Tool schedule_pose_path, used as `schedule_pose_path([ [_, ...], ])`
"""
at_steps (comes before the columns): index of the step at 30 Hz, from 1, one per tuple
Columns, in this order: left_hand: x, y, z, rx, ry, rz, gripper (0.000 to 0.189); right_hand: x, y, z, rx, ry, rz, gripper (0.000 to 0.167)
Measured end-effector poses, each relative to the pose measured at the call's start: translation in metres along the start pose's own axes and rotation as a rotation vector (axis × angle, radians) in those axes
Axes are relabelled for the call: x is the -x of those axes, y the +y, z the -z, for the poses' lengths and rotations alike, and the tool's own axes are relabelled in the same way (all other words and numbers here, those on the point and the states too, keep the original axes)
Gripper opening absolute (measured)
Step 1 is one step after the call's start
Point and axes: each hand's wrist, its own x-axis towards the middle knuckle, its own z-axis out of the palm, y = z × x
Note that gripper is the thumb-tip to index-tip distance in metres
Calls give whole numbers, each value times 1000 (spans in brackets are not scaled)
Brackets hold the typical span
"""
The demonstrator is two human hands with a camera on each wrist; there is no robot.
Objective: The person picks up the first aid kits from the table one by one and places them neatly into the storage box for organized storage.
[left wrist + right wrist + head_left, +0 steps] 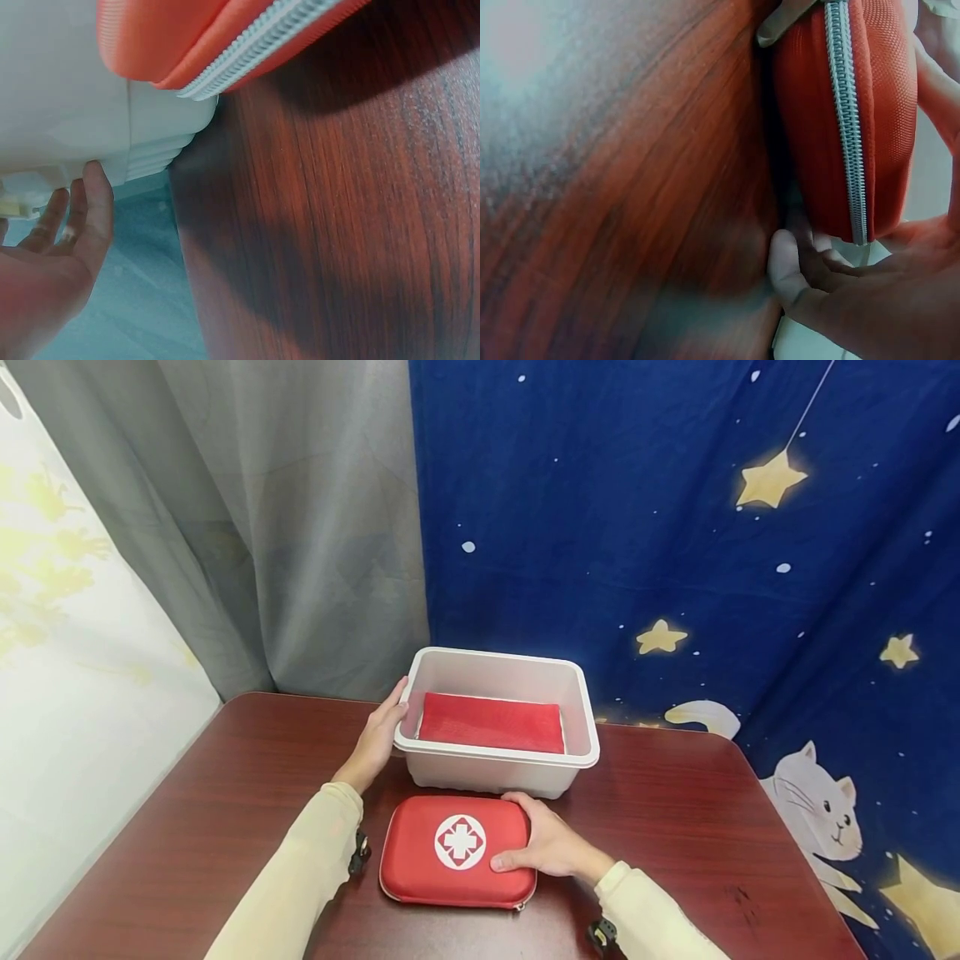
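A red zippered first-aid case (420, 852) with a white cross emblem is low over the table, in front of the white plastic bin (495, 770). My right hand (551, 842) grips the case's right end, thumb on the top face. In the right wrist view, fingers (786, 259) curl round the lower corner beside the silver zipper (846, 120). My left hand (378, 735) rests against the bin's left side, near the rim. The left wrist view has its extended fingers (96, 202) at the outer wall. Inside the bin, a flat red piece (491, 722) lies on the bottom.
The brown wood-grain table (675, 827) extends to both sides of the bin. Behind its far edge hang a grey curtain (330, 527) and a blue curtain (600, 527) with stars and a cat figure.
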Motion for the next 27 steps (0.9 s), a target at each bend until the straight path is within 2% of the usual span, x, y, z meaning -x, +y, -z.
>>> schedule_pose_path([
  [7,0,-1,1,12,-3,4,55,2,-2,-1,33,10,-2,96],
  [17,-1,-3,1,29,-8,27,54,4,-2,-2,-1,5,3,95],
  [22,0,-2,2,21,0,13,54,4,1,-1,-71,3,18,91],
  [27,-1,-3,2,26,-4,12,54,6,3,0,-189,-28,37,82],
])
